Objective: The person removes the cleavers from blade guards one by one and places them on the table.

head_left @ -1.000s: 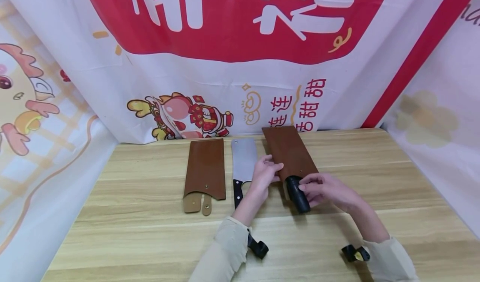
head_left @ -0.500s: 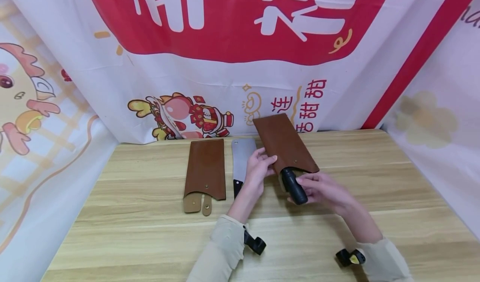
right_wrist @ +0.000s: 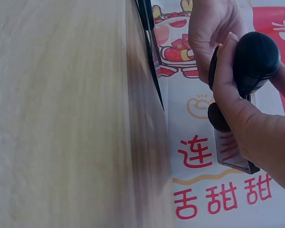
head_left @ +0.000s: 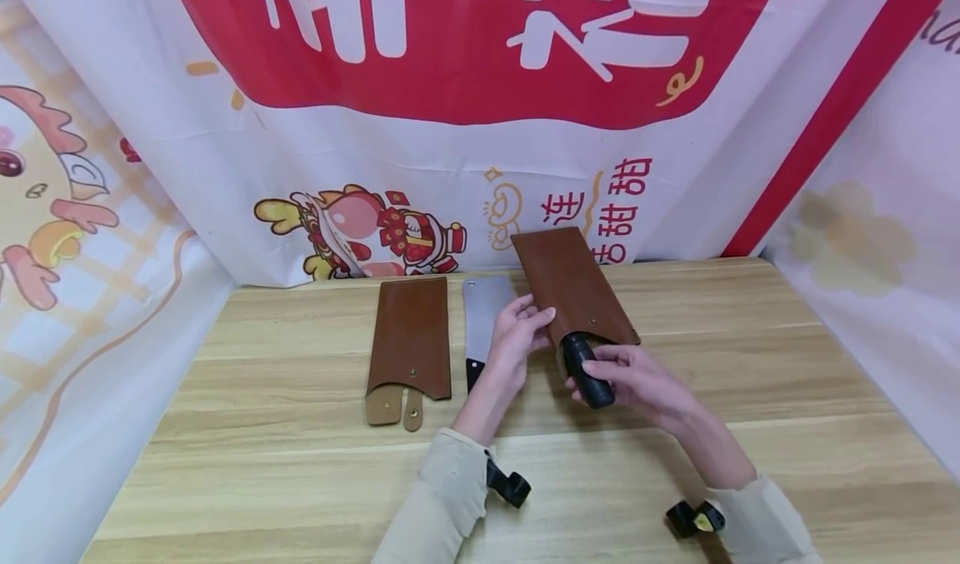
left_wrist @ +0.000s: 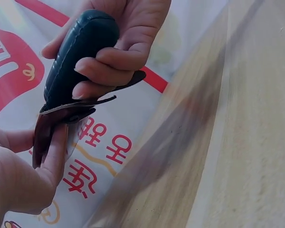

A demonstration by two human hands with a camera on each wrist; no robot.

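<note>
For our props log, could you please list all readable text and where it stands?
"连", red, on the back cloth.
"甜甜", red, same cloth; neighbour cut off.
Large white characters on its red patch: cut off.
Dark lettering, right cloth: cut off.
Held sheath, other sheath, cleaver: none visible.

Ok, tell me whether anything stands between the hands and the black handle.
Nothing visible does. The right hand grips the black handle directly, where it juts from the brown leather sheath, and the left hand pinches that sheath's edge. The cleaver lies to the left of the sheath, outside both grips.
</note>
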